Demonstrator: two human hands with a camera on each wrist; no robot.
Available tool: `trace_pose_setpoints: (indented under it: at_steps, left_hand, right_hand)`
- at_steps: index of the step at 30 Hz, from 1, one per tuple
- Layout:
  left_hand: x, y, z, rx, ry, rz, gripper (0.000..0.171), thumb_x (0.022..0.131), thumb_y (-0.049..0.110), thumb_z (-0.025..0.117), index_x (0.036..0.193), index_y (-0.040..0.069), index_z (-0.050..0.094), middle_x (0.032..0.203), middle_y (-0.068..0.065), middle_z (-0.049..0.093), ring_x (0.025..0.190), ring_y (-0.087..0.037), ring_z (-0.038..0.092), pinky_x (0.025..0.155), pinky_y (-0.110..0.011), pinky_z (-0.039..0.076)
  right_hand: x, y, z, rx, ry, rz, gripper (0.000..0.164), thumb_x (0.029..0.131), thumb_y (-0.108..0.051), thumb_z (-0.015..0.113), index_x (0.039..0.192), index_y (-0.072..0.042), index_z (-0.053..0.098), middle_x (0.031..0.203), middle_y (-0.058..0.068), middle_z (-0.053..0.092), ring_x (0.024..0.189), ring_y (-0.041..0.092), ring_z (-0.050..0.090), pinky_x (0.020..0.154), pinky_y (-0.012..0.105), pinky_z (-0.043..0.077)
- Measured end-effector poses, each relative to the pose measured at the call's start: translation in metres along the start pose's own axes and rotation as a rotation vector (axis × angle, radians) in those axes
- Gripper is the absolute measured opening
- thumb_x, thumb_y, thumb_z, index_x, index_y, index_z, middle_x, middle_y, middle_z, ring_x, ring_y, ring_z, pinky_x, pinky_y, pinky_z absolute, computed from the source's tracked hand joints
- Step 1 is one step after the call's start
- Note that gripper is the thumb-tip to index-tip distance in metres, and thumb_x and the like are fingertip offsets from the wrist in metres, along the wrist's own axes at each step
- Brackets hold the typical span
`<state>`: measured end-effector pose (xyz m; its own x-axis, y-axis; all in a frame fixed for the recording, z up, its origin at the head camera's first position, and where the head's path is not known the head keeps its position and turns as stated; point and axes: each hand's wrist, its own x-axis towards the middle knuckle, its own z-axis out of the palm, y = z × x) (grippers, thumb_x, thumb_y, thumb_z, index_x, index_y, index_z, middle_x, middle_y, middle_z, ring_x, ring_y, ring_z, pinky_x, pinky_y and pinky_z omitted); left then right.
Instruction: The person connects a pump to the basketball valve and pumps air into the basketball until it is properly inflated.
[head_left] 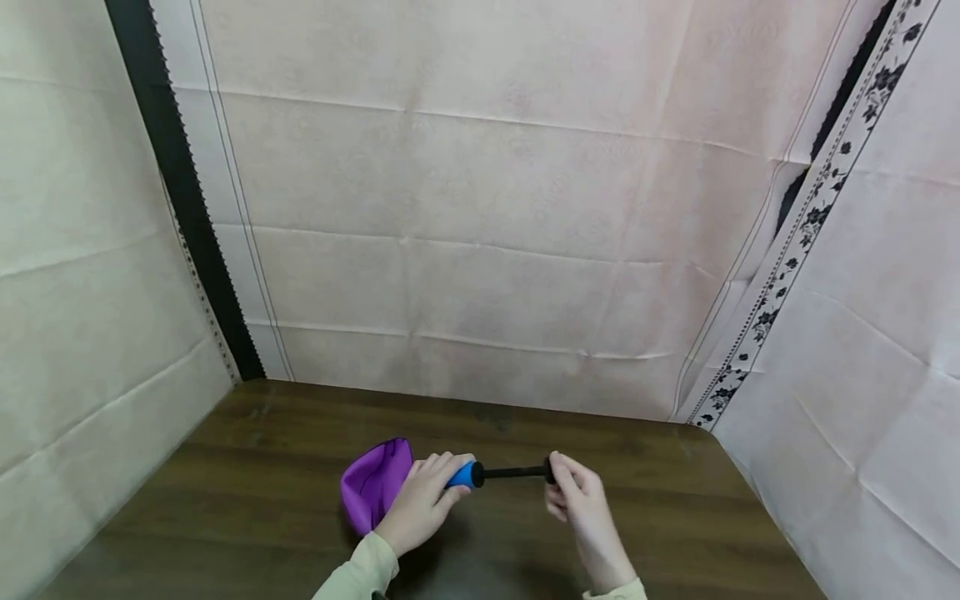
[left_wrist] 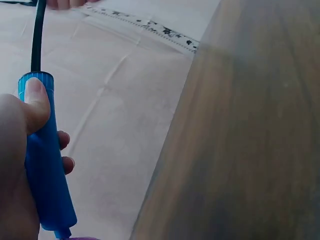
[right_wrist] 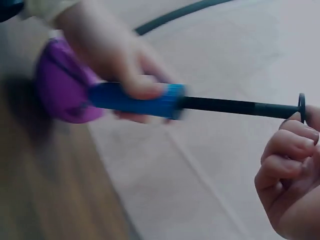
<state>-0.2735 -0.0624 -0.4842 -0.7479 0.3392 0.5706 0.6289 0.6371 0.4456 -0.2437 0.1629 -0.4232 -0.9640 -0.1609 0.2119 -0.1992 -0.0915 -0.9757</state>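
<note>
My left hand (head_left: pixel 422 504) grips the blue barrel of a small hand pump (left_wrist: pixel 47 175), its thumb lying along the barrel near the ribbed collar. A black plunger rod (right_wrist: pixel 225 106) is drawn out of the barrel and ends in a flat round disc. My right hand (head_left: pixel 585 508) pinches the plunger at that disc, with its other fingers curled. At the barrel's far end, a slack purple ball (head_left: pixel 371 487) with a caved-in side and dark seam lines meets the pump's nozzle (left_wrist: pixel 62 233). The left hand partly hides the barrel in the head view.
A brown wood-grain table (head_left: pixel 697 517) lies beneath both hands. Pale creased cloth (head_left: pixel 487 192) hangs behind it, and more cloth hangs at both sides. A floral border strip (head_left: pixel 787 267) runs along the right corner, a black strip (head_left: pixel 191 192) along the left.
</note>
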Motion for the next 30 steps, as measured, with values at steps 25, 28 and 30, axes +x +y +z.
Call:
trace_pose_setpoints:
  at_steps: [25, 28, 30]
  left_hand:
    - [-0.001, 0.012, 0.003, -0.033, 0.001, 0.095, 0.035, 0.097, 0.034, 0.053, 0.129, 0.021, 0.056, 0.109, 0.011, 0.064, 0.094, -0.006, 0.052, 0.083, -0.035, 0.039]
    - [0.0, 0.01, -0.003, -0.038, 0.012, 0.108, 0.036, 0.096, 0.034, 0.056, 0.13, 0.023, 0.056, 0.109, 0.012, 0.064, 0.095, -0.005, 0.053, 0.085, -0.036, 0.04]
    - [0.0, 0.006, -0.009, -0.036, 0.039, 0.089, 0.036, 0.094, 0.032, 0.059, 0.13, 0.024, 0.057, 0.108, 0.013, 0.065, 0.094, -0.004, 0.053, 0.085, -0.035, 0.04]
  right_hand:
    - [0.005, 0.024, 0.015, -0.048, -0.295, -0.02, 0.033, 0.107, -0.017, 0.034, 0.086, 0.008, 0.034, 0.059, -0.009, 0.034, 0.047, -0.001, 0.034, 0.045, 0.016, 0.03]
    - [0.003, 0.02, 0.014, -0.06, -0.219, -0.021, 0.034, 0.105, -0.021, 0.041, 0.086, 0.008, 0.04, 0.058, -0.009, 0.032, 0.046, 0.0, 0.031, 0.045, 0.016, 0.027]
    - [0.001, 0.012, 0.009, -0.027, -0.143, -0.061, 0.034, 0.104, -0.022, 0.044, 0.081, 0.003, 0.042, 0.056, -0.008, 0.027, 0.046, 0.003, 0.026, 0.043, 0.019, 0.02]
